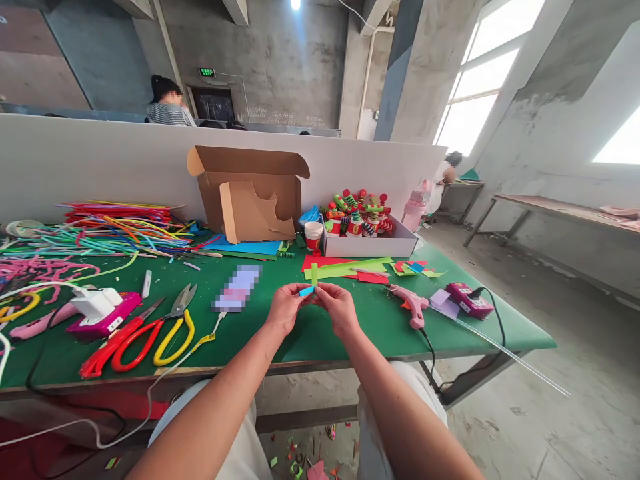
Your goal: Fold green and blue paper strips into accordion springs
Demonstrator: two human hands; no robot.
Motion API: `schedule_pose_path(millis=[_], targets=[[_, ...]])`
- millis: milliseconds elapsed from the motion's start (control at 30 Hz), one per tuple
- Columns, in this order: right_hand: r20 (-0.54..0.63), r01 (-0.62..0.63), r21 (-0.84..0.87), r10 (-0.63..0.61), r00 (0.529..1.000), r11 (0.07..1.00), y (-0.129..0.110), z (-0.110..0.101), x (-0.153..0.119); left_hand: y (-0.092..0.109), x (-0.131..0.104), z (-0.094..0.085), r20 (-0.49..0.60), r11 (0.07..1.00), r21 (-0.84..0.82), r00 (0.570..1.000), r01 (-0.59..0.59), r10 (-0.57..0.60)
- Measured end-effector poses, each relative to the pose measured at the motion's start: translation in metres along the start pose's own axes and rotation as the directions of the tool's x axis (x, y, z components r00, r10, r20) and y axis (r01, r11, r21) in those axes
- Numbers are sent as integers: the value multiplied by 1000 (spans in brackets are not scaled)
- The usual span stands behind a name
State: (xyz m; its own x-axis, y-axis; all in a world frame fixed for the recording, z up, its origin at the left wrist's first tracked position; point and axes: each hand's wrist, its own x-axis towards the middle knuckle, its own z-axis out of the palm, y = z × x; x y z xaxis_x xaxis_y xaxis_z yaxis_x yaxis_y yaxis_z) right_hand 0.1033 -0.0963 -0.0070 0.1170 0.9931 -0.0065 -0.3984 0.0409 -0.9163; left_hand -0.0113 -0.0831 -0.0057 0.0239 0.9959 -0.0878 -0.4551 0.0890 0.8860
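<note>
Close together above the front half of the green table, both my hands have their fingers pinched. My left hand (284,308) grips a small blue paper strip (307,291). Between the fingertips of my right hand (336,305) is the lower end of a light green paper piece (315,274), which stands upright beside the blue one. Whether the two pieces are joined, I cannot tell, as the fingertips cover their meeting point. A small red paper ring (315,253) shows just behind the green piece. Sheets of green paper (345,268) and red paper lie beyond my right hand.
To the right lie a pink glue gun (412,305) and a purple power strip (469,300). Scissors (176,327), pliers (117,343) and a phone (237,288) are at left. Behind stand a cardboard box (250,167), a paper cup (313,235) and a white box (370,247) of paper figures.
</note>
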Motion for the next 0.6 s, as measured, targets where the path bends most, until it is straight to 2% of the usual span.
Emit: schedule_pose_path(millis=[267,467,600], targets=[[-70,25,72,-20,997,997,0,-1,2,-5,-4,3,157,999,6,986,-50,48],[-29,23,63,-21,999,998,3,4,-1,-7,-2,3,15,995,-5,995,-97,97],[56,-41,48,39,998,998,-4,1,-1,-4,-2,2,-9,994,28,995,-101,102]])
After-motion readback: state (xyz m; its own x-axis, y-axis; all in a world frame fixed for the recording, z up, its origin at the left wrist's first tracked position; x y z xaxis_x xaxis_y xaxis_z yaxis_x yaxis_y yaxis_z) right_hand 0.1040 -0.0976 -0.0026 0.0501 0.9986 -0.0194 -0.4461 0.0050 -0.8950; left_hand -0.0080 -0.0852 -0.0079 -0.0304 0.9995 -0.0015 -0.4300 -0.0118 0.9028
